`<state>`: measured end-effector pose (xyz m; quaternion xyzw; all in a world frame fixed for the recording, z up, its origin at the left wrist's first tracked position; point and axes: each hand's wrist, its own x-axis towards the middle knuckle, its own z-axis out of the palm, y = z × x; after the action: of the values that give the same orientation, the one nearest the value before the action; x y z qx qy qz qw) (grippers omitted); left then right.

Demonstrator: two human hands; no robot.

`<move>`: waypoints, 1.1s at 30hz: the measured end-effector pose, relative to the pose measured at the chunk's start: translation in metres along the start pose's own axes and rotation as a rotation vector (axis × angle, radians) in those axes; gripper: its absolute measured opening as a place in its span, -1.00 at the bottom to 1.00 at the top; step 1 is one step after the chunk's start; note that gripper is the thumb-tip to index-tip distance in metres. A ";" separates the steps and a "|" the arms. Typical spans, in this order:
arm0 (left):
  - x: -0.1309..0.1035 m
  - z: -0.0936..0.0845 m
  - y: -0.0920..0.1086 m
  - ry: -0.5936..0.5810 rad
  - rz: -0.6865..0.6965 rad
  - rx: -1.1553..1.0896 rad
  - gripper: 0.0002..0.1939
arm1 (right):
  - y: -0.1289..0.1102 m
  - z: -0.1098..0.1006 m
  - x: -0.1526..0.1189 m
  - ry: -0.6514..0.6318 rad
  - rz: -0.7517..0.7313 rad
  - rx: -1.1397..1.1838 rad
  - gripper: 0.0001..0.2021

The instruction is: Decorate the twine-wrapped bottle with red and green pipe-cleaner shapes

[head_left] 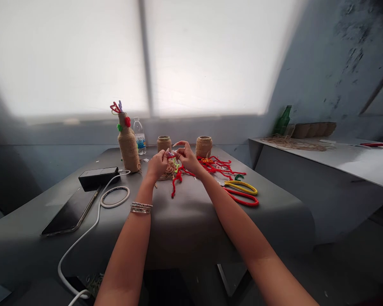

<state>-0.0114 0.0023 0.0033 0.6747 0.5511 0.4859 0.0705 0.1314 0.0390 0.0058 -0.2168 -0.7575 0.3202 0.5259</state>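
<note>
My left hand (pixel 158 164) is closed in a pinch on a small piece of red pipe cleaner (pixel 171 157). Thumb and fingers of my right hand (pixel 187 158) meet at the same piece, with one finger arched above. Below and between the hands lies a tangle of twine (pixel 168 171), with a bent red pipe cleaner (pixel 176 180) beside it on the table. More red pipe cleaners (pixel 221 166) are spread to the right, near a green one (pixel 239 177). Just behind the hands stand two twine-wrapped jars (pixel 164 143) (pixel 204 146).
Scissors with yellow and red handles (pixel 242 193) lie right of my forearm. On the left are a twine-wrapped bottle (pixel 128 148), a water bottle (pixel 140 138), a black box (pixel 97 176), a phone (pixel 70 211) and a white cable (pixel 98 212). A side table (pixel 344 163) holds a green bottle (pixel 282 121).
</note>
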 end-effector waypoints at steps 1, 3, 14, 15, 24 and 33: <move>0.000 0.001 0.000 -0.013 0.001 0.007 -0.70 | 0.001 0.000 0.000 0.003 -0.004 -0.017 -0.69; 0.001 0.002 -0.002 -0.037 0.003 -0.019 -0.71 | 0.002 -0.001 -0.001 0.014 -0.020 -0.059 -0.70; 0.006 0.009 -0.007 -0.061 0.023 -0.300 -0.69 | 0.005 -0.002 -0.002 0.054 -0.147 -0.306 -0.75; 0.006 0.010 -0.006 -0.067 0.022 -0.309 -0.70 | 0.006 -0.002 -0.002 0.060 -0.151 -0.321 -0.76; 0.005 0.007 -0.009 -0.103 0.078 -0.240 -0.69 | 0.005 0.002 -0.002 0.141 -0.127 -0.306 -0.79; 0.005 0.007 -0.013 -0.142 0.067 -0.060 -0.71 | -0.010 -0.002 -0.003 0.227 -0.143 -0.474 -0.84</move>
<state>-0.0153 0.0143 -0.0059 0.7229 0.5073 0.4553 0.1132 0.1340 0.0305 0.0119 -0.3142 -0.7609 0.0698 0.5635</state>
